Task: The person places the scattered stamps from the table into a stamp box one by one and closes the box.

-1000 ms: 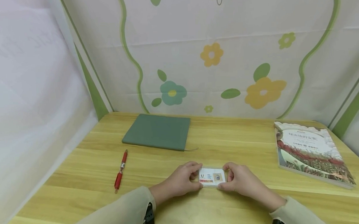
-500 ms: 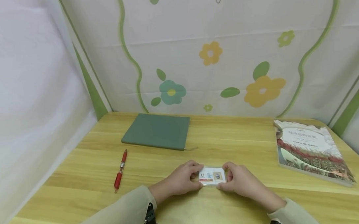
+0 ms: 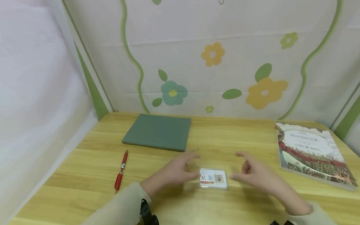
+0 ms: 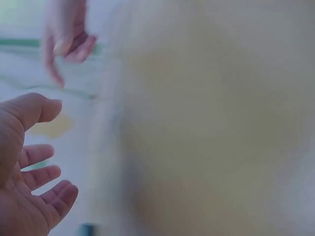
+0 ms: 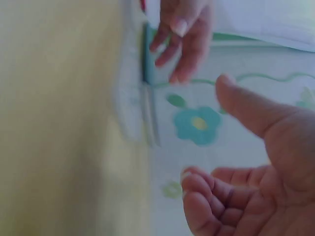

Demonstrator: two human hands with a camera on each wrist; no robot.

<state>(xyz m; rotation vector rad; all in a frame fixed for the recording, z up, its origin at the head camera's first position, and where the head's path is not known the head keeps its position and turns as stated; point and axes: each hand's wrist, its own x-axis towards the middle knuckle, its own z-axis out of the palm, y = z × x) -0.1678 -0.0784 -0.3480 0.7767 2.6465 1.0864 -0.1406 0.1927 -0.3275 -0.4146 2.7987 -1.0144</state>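
On the table, just in front of the person, lies a small flat rectangular case (image 3: pixel 213 179) with a clear rim and a white printed face. It bears a letter U and a small square picture. To its left, the left hand (image 3: pixel 179 170) hovers with thumb and fingers spread, holding nothing. The right hand (image 3: pixel 258 176) stands off to its right, fingers parted and holding nothing. Both wrist views show gaps between thumb and fingers on the left hand (image 4: pixel 29 172) and the right hand (image 5: pixel 261 182). The tabletop there is blurred.
A dark green notebook (image 3: pixel 158 132) lies at the back left of the wooden table (image 3: pixel 228 137). Left of the hands is a red pen (image 3: pixel 121 172). A paperback book (image 3: pixel 313 154) lies at the right. A flowered white cloth (image 3: pixel 193 72) hangs behind.
Both hands gripped the case by its ends in the earlier frames. Now they have let go and drawn apart, left hand leftward, right hand rightward. The case stays on the table.
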